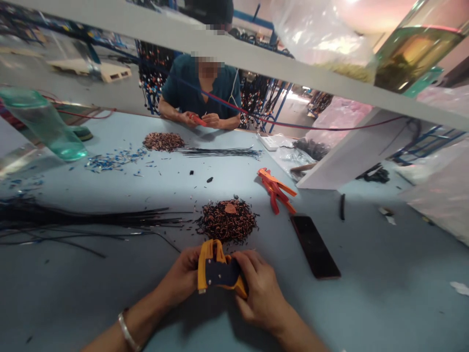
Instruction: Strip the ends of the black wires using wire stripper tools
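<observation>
Both my hands hold a yellow and dark blue wire stripper just above the light blue table. My left hand grips its left side, with a metal bangle on the wrist. My right hand wraps its right handle. Right in front of the tool lies a pile of stripped wire bits, black and copper. A long bundle of black wires stretches away to the left of the pile.
An orange stripper and a black phone lie to the right. Across the table a person in a teal shirt holds a red tool, with another scrap pile and black wires before them. A green bottle stands left.
</observation>
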The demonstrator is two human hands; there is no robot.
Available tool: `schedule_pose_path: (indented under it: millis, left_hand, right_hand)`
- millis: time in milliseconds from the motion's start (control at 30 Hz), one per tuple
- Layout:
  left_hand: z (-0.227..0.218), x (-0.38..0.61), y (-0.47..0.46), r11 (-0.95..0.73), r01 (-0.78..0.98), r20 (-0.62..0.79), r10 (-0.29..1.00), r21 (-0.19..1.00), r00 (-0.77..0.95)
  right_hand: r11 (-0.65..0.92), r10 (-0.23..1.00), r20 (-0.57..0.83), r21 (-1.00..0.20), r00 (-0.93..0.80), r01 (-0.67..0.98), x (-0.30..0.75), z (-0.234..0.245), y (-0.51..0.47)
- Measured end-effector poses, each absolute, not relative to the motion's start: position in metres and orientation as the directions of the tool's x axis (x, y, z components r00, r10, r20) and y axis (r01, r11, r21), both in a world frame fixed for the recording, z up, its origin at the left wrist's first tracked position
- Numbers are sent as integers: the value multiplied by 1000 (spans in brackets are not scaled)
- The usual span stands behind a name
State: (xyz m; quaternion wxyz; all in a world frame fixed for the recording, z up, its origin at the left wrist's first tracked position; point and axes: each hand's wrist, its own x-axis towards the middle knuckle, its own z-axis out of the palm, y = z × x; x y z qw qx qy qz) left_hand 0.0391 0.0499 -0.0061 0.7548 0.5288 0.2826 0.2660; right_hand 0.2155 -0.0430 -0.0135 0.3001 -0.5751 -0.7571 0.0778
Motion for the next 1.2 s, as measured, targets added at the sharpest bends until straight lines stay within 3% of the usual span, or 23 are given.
schedule_pose_path:
  millis: [133, 500, 1200]
  left_hand:
    - [-8, 38, 50, 328, -134, -141, 691, 935, 709]
    - [-2, 40, 49, 329, -136, -128, 668, 934, 733]
    - [-2, 39, 49, 330, -142, -129, 676, 933, 726]
  right_hand:
    - [321, 925, 344, -487, -159, 812, 215, -11, -43]
    - [323, 915, 367, -417, -168, 849, 216, -22, -47]
    - [290, 945, 294, -546, -145, 786, 214, -13, -43]
